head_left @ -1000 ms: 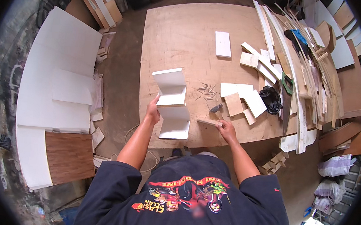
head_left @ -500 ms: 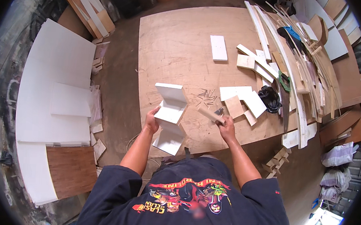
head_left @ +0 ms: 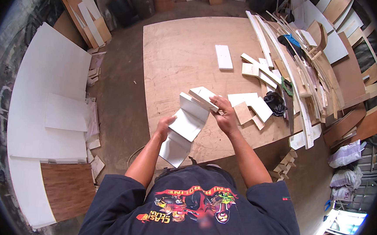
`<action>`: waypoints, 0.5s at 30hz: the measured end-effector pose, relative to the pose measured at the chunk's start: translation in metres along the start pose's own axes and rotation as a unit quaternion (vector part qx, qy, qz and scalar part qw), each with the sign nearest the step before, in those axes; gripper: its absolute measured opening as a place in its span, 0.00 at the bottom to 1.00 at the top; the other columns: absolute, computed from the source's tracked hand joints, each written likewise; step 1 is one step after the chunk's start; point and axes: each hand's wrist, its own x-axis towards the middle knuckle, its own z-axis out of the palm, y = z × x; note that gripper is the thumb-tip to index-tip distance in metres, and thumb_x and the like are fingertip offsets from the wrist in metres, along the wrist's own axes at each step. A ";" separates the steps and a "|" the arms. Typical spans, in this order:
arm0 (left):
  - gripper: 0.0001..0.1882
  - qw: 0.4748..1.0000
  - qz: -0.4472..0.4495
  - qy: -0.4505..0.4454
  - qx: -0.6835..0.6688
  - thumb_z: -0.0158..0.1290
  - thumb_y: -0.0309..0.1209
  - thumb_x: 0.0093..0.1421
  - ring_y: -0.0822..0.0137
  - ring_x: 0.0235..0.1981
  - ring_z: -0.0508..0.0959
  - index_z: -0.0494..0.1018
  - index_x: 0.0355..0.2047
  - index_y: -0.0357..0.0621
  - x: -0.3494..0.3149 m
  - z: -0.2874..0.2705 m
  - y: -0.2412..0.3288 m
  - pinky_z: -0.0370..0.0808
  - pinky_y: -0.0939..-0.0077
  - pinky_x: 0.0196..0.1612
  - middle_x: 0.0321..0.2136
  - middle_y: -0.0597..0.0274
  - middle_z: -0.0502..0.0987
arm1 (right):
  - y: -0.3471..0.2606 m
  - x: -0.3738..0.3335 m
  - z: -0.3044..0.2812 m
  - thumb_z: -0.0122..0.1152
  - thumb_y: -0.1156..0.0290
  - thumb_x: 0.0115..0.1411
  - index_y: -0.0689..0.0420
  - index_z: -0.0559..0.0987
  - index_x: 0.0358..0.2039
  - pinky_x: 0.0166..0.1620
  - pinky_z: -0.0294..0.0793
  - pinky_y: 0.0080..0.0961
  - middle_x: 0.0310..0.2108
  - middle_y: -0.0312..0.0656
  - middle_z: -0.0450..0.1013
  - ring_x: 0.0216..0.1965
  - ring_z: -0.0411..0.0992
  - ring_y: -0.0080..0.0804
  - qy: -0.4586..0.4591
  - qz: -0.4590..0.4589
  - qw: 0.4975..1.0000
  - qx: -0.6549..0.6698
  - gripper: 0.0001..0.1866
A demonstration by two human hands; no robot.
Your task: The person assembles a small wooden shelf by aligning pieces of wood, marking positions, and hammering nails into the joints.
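My left hand is closed on the edge of a white zigzag shelf, made of panels joined at angles. It is held up over the near edge of the plywood-topped table. In my right hand is a small white board with a bare wood edge, fingers on its far side. The board lies slanted along the shelf's upper end panel; whether the two touch I cannot tell. Whatever lies on the table behind the board and shelf is hidden.
Right of my right hand lie white and tan offcuts and a black plastic bag. A loose white board lies farther back. Long wood strips and a green-handled saw line the right side. Large white sheets stand at left.
My right hand has lifted the small board up and leftward, turning its white face up, to the shelf's upper end. The shelf has shifted slightly right and tilted. The nails on the table are now hidden.
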 end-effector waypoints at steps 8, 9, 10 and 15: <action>0.18 0.999 0.018 -0.013 0.047 0.52 0.37 0.64 0.63 0.38 0.81 0.77 0.46 0.35 0.002 -0.001 0.005 0.78 0.70 0.46 0.37 0.58 0.81 | 0.005 -0.003 0.002 0.68 0.81 0.52 0.52 0.82 0.55 0.67 0.63 0.38 0.61 0.44 0.71 0.66 0.62 0.44 -0.051 -0.032 0.998 -0.008 0.27; 0.18 0.998 0.025 -0.017 0.053 0.53 0.38 0.64 0.64 0.38 0.81 0.77 0.45 0.35 0.002 -0.003 0.006 0.78 0.70 0.45 0.37 0.58 0.82 | 0.005 -0.003 0.002 0.69 0.79 0.52 0.52 0.82 0.55 0.68 0.62 0.39 0.61 0.44 0.70 0.67 0.62 0.45 -0.055 -0.033 0.998 -0.004 0.27; 0.18 0.998 0.031 -0.021 0.059 0.53 0.38 0.64 0.65 0.37 0.81 0.77 0.45 0.35 0.000 -0.003 0.008 0.78 0.71 0.44 0.37 0.58 0.82 | 0.003 -0.002 0.002 0.70 0.77 0.52 0.52 0.82 0.55 0.69 0.61 0.39 0.62 0.45 0.70 0.68 0.61 0.45 -0.060 -0.033 0.998 0.000 0.27; 0.16 0.997 0.048 -0.009 0.062 0.56 0.40 0.61 0.66 0.32 0.80 0.80 0.39 0.39 -0.006 0.007 0.015 0.76 0.71 0.38 0.32 0.60 0.81 | -0.004 -0.003 0.000 0.73 0.70 0.51 0.51 0.82 0.55 0.70 0.57 0.43 0.63 0.46 0.68 0.69 0.58 0.49 -0.069 -0.048 0.996 -0.027 0.28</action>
